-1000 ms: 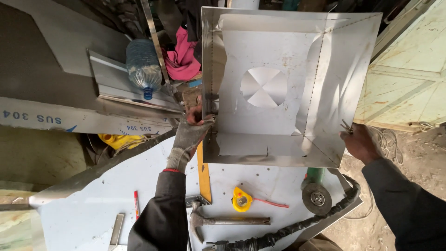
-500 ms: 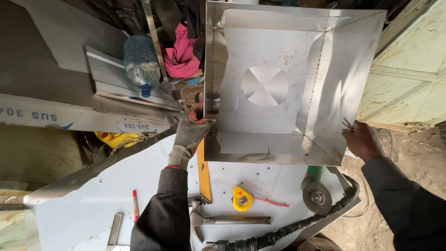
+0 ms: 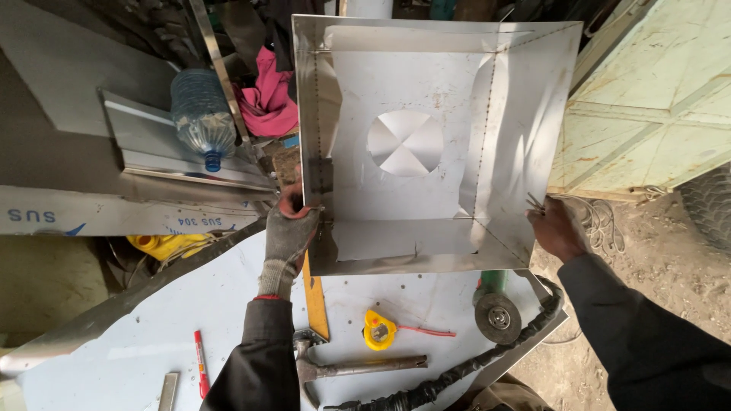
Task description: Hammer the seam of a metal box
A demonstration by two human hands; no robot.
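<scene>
A pale sheet-metal worktable point(image 3: 145, 342) is filling the cluttered workshop. The gloved left hand point(image 3: 289, 232) is curling its fingers around the near-left edge of a square steel tray point(image 3: 426, 137), while the bare right hand point(image 3: 554, 227) is gripping its right rim. A hammer point(image 3: 343, 371), yellow tape measure point(image 3: 378, 329) and grinder point(image 3: 496, 313) are lying just below.

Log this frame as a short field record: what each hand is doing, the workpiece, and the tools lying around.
Left hand: gloved left hand grips the left edge of the sheet-metal box
Right hand: bare right hand holds the box's right edge, thin metal rods between its fingers
Workpiece: open, shiny tray-like box with a round hole in its base
Bench: pale sheet
Tools below box: yellow tape measure, hammer, angle grinder, red marker
Behind: plastic water bottle, pink cloth
</scene>
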